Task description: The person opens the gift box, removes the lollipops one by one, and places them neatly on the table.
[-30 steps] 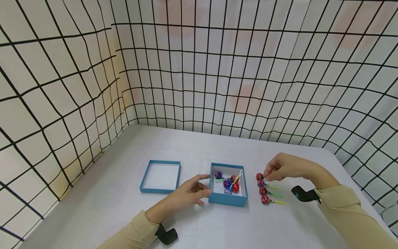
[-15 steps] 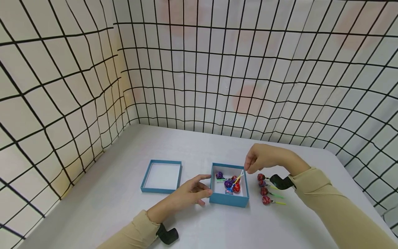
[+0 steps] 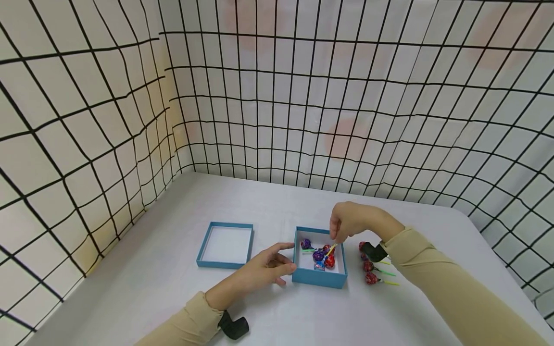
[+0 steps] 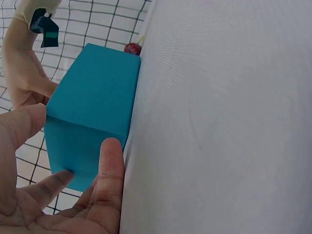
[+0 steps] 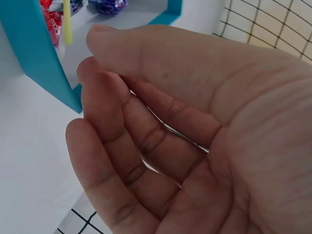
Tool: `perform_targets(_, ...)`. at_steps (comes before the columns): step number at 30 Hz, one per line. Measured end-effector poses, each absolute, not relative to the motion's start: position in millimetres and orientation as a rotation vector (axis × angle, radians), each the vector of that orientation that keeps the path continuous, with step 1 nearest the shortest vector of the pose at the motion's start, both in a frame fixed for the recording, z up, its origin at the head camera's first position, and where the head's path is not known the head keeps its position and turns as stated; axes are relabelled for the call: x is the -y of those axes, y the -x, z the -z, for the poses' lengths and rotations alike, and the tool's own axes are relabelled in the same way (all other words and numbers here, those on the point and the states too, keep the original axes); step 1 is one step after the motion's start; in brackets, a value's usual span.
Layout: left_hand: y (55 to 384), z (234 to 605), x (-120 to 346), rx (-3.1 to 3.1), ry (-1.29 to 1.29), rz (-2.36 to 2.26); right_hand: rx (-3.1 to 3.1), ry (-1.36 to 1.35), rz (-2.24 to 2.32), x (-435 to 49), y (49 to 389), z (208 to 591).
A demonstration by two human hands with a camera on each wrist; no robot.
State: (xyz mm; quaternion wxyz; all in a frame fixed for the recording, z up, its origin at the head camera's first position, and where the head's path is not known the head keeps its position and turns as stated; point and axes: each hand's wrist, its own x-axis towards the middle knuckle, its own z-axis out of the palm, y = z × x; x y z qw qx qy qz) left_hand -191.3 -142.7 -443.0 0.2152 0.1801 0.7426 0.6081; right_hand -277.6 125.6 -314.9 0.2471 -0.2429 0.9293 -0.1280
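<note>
An open blue box [image 3: 320,278] holds several wrapped lollipops, among them a purple lollipop [image 3: 305,244] and a red lollipop [image 3: 330,261]. Fingertips of my left hand [image 3: 265,265] touch the box's left side and front corner, with the fingers spread; the left wrist view shows them against the blue wall [image 4: 92,92]. Over the back right corner of the box is my right hand [image 3: 355,221]. In the right wrist view its fingers are loosely bent, thumb and forefinger apart with nothing seen between them, close to a yellow lollipop stick [image 5: 67,24].
The box's lid [image 3: 225,244] lies inside up to the left. Right of the box is a column of several red lollipops [image 3: 371,278], partly hidden by the right wrist's black camera mount [image 3: 374,251]. Black netting [image 3: 277,96] encloses the white table [image 3: 268,206] at the back and sides.
My right hand has moved left from the lollipop column to above the box's back right corner. My left hand keeps its place at the box.
</note>
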Motion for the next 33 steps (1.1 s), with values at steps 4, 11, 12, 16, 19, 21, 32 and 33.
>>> perform_targets(4, 191, 444, 143, -2.053, -0.489, -1.689, -2.548, 0.663, 0.300, -119, 278, 319)
perform_targets(11, 192, 444, 143, -2.036, -0.489, -1.703, -2.574, 0.652, 0.226, -113, 278, 326)
perform_targets(12, 192, 445, 143, -2.037, -0.490, -1.702, -2.577, 0.657, 0.216, -112, 278, 326)
perform_targets(16, 192, 445, 143, -2.039, -0.494, -1.700, -2.587, 0.654, 0.190, -111, 279, 329)
perform_targets(19, 193, 446, 143, -2.041, -0.497, -1.700, -2.594, 0.654, 0.174, -109, 279, 331)
perform_targets(21, 194, 447, 143, -2.042, -0.492, -1.702, -2.598, 0.661, 0.160, -109, 279, 333)
perform_targets(32, 194, 446, 143, -2.042, -0.501, -1.702, -2.650, 0.658, 0.083, -104, 274, 338)
perform_targets(33, 194, 445, 143, -2.043, -0.501, -1.702, -2.654, 0.658, 0.076, -103, 274, 338)
